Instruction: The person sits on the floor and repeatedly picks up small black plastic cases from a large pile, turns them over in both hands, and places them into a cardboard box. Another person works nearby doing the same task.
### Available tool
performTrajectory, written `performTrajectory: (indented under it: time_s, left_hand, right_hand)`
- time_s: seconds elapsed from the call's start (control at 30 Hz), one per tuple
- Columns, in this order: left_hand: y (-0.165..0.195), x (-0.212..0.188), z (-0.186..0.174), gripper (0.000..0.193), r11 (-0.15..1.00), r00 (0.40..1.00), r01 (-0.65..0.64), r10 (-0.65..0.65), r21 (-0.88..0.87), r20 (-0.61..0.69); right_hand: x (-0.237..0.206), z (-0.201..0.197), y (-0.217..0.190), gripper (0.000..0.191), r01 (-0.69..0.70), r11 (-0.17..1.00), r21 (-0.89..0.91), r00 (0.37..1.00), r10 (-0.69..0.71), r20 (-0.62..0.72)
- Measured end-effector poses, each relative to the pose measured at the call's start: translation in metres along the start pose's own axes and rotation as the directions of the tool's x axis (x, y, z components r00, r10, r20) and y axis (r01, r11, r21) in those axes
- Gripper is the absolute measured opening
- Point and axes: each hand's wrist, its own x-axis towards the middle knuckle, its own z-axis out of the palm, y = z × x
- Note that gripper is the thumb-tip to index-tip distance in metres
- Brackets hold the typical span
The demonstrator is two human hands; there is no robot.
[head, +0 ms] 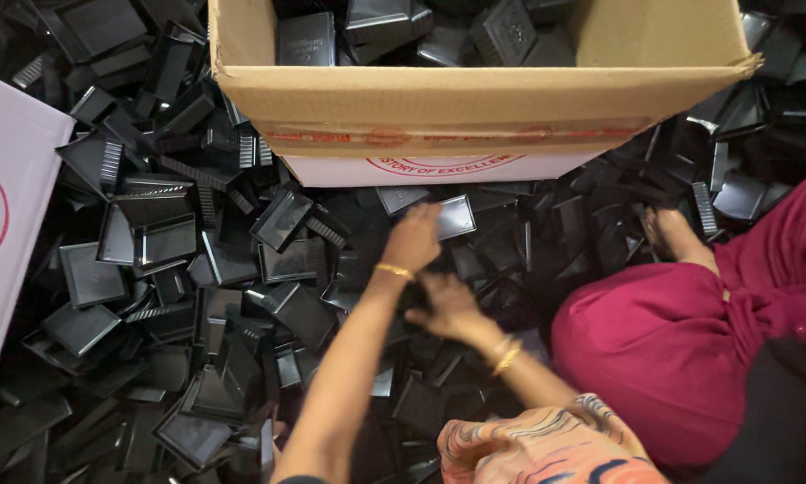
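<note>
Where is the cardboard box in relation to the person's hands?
In the head view, the cardboard box sits top centre, just beyond the left hand, partly filled with black plastic trays.

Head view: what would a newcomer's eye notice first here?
A heap of black plastic trays covers the whole floor. Above it, at the top, stands an open cardboard box with more black pieces inside. In the middle, the left hand touches a tray near the box, and the right hand rests on the heap.
</note>
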Motion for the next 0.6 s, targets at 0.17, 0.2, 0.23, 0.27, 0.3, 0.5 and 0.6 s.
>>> performTrajectory:
  time_s: [0.17,0.2,0.23,0.27,0.3,0.5,0.6]
  left_hand:
    - [0.011,0.012,0.049,0.066,0.929,0.961,0.157,-0.221,0.334,0.163]
    - [0.011,0.009,0.049,0.059,0.918,0.943,0.182,-0.264,0.351,0.201]
    - [0.01,0.003,0.046,0.052,0.905,0.92,0.209,-0.311,0.371,0.238]
    - [0.006,-0.003,0.039,0.045,0.887,0.892,0.237,-0.36,0.395,0.274]
    - [0.002,-0.009,0.031,0.037,0.923,0.906,0.284,-0.348,0.261,0.241]
    - [-0.014,-0.042,-0.034,0.039,0.952,0.975,0.183,-0.207,-0.243,-0.077]
    - [0.013,-0.065,-0.055,0.057,0.841,0.98,0.193,-0.137,-0.505,0.146]
  right_hand:
    - [0.009,0.019,-0.006,0.045,-0.058,0.98,-0.193,0.992,0.079,0.102]
    - [0.01,0.02,-0.002,0.042,-0.028,0.968,-0.248,0.994,0.053,0.096]
    - [0.009,0.022,0.001,0.039,0.003,0.953,-0.301,0.995,0.026,0.095]
    - [0.006,0.024,0.006,0.037,0.052,0.983,-0.177,0.998,-0.059,-0.035]
    - [0.002,0.027,0.013,0.036,0.119,0.991,-0.055,0.976,-0.127,-0.176]
    - [-0.009,0.017,0.055,0.046,0.136,0.225,0.965,0.923,0.324,-0.206]
    - [-0.005,-0.002,0.064,0.042,0.064,-0.283,0.957,0.871,0.483,0.085]
